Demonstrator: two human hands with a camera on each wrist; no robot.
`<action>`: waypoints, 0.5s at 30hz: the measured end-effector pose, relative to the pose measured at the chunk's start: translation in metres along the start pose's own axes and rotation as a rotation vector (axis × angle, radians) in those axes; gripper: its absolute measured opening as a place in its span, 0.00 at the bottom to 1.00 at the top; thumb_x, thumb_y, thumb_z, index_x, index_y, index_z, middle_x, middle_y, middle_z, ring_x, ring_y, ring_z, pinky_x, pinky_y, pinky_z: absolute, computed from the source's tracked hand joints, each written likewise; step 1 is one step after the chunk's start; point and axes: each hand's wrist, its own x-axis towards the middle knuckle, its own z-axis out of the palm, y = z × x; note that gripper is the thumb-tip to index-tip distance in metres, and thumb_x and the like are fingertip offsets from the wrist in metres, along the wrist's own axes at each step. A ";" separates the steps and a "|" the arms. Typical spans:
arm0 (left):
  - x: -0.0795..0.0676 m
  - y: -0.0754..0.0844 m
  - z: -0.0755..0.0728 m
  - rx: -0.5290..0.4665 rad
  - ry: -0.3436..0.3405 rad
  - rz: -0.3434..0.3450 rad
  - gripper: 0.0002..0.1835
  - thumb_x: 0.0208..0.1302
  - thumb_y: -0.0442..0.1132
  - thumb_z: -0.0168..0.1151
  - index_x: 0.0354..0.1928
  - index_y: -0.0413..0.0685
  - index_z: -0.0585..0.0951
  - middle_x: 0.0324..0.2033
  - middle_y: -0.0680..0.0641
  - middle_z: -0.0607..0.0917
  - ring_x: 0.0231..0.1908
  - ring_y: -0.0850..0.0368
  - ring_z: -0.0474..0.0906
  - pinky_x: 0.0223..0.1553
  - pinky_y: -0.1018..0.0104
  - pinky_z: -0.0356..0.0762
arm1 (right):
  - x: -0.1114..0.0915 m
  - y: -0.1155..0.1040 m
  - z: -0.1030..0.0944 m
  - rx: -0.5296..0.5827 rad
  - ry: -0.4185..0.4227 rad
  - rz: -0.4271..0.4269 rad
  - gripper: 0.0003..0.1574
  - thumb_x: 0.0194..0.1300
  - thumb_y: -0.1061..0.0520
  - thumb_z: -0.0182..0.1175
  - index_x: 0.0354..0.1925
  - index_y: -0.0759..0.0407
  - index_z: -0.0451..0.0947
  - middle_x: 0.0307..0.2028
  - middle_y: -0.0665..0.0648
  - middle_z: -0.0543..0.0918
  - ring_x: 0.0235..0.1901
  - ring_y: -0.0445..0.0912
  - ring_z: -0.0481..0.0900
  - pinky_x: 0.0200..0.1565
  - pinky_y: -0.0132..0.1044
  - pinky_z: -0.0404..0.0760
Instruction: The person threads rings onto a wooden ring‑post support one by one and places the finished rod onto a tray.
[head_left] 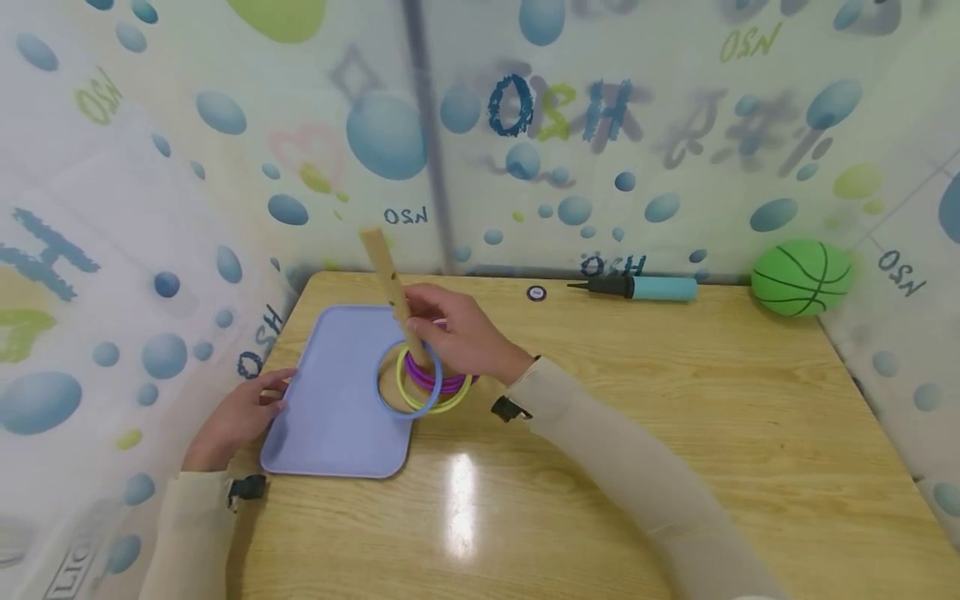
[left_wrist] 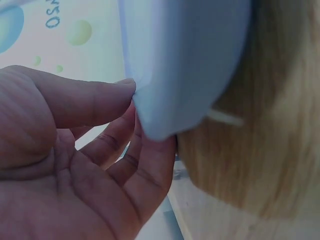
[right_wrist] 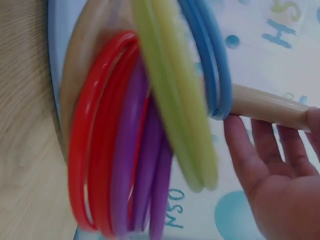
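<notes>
My right hand (head_left: 461,335) grips the wooden post (head_left: 384,268) of a ring-toss stand, which leans to the left over the tray's right side. Rings hang around the post: blue (right_wrist: 223,75), yellow-green (right_wrist: 172,92), purple (right_wrist: 125,145) and red (right_wrist: 80,145), several in all. The stand's round wooden base (right_wrist: 92,32) shows behind them in the right wrist view. My left hand (head_left: 238,415) pinches the left rim of a pale blue tray (head_left: 326,408) between thumb and fingers, seen closely in the left wrist view.
The wooden table (head_left: 600,467) stands against a patterned curtain. Along its back edge lie a small round dark disc (head_left: 536,293), a blue and black hand pump (head_left: 663,289) and a green ball (head_left: 802,277) at the far right.
</notes>
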 end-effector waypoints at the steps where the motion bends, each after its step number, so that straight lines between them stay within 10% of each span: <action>1: 0.000 0.000 0.000 -0.003 0.003 -0.003 0.30 0.79 0.30 0.50 0.80 0.39 0.64 0.67 0.26 0.70 0.65 0.24 0.72 0.61 0.34 0.77 | 0.004 0.001 0.003 -0.003 -0.007 0.001 0.23 0.76 0.66 0.57 0.67 0.63 0.78 0.51 0.61 0.88 0.51 0.47 0.86 0.56 0.34 0.84; 15: 0.001 -0.001 0.002 0.009 0.009 -0.036 0.30 0.79 0.31 0.51 0.81 0.41 0.64 0.67 0.27 0.70 0.64 0.25 0.73 0.61 0.35 0.78 | 0.055 0.015 0.060 -0.030 -0.127 0.014 0.26 0.80 0.61 0.57 0.72 0.57 0.75 0.55 0.56 0.87 0.53 0.41 0.85 0.54 0.27 0.82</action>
